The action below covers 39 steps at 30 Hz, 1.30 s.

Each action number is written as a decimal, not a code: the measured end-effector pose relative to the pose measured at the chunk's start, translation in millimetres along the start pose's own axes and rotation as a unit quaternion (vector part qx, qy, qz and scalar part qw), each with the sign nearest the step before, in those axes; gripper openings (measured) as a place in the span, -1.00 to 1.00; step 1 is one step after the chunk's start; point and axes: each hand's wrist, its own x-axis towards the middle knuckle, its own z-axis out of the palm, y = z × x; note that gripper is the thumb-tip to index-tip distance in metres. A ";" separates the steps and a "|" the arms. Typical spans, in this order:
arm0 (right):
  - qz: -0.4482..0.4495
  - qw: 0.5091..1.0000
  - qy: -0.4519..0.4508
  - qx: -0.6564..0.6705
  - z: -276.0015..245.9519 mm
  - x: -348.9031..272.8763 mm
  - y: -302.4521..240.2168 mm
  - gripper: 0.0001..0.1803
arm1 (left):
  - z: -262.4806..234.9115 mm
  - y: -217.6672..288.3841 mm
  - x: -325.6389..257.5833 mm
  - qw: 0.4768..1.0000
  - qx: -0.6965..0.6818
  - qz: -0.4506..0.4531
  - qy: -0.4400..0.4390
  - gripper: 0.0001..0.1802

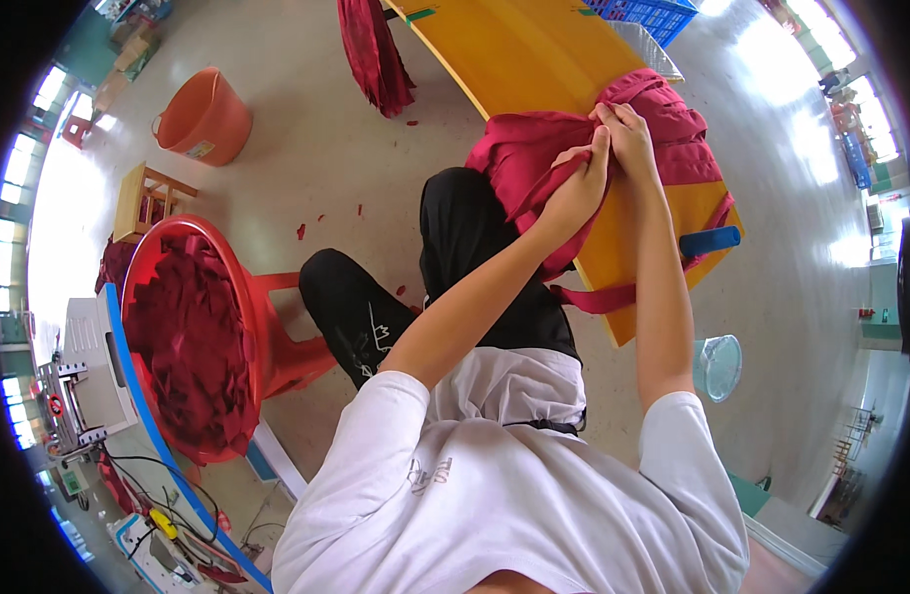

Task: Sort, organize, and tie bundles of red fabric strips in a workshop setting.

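Note:
Dark red fabric [534, 148] lies bunched over the near end of a yellow board table [514, 54], part of it hanging down over my knee. My left hand [582, 186] is closed on a fold of this cloth, thumb pointing up. Right against it, my right hand [628, 137] pinches the same fabric, its fingertips meeting near the left thumb. More red cloth [668, 114] is spread in layers beyond my right hand. A narrow red strip [599, 297] trails along the table's near edge.
At left, a red tub [255, 337] full of red cloth pieces [193, 346] stands beside a sewing machine table [143, 396]. An orange bucket [205, 117], a wooden stool [153, 198], a blue crate [648, 18], a blue tube [709, 241] and a clear-lined bin [717, 366] surround me.

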 end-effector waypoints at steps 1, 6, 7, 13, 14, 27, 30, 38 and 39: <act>0.010 1.000 0.000 -0.007 -2.2 1.0 -2.5 -0.74 | -2.7 4.8 0.1 1.000 0.000 0.000 0.000 -0.44; -0.042 0.996 0.042 -0.067 1.3 -12.4 -2.7 -0.70 | -16.1 24.2 -6.5 0.997 -0.032 -0.040 -0.061 -0.41; -0.042 0.996 0.041 -0.066 1.8 -12.9 -4.1 -0.70 | -17.1 25.2 -8.7 0.997 -0.037 -0.041 -0.059 -0.46; -0.019 0.999 0.024 -0.031 3.1 -13.2 -12.4 -0.72 | -24.8 20.2 -13.8 0.995 0.005 0.024 -0.094 -0.73; 0.001 1.000 0.016 -0.022 1.0 -11.9 -12.1 -0.70 | -24.4 21.0 -15.7 0.995 0.003 0.026 -0.093 -0.73; 0.276 0.914 0.087 -0.283 -1.2 -32.9 -35.2 0.11 | -63.8 21.7 -61.4 0.953 0.301 -0.011 0.007 0.11; 0.236 0.929 0.100 -0.269 9.7 -29.4 -24.5 0.08 | -74.8 12.0 -59.6 0.964 0.266 -0.011 0.007 0.05; 0.189 0.945 0.113 -0.242 33.5 8.3 -15.0 -0.02 | -93.1 -10.4 -25.7 0.966 0.257 -0.019 0.016 -0.16; 0.186 0.948 0.105 -0.235 42.4 17.2 -15.5 -0.03 | -96.6 -18.9 -18.2 0.959 0.281 -0.014 0.029 -0.23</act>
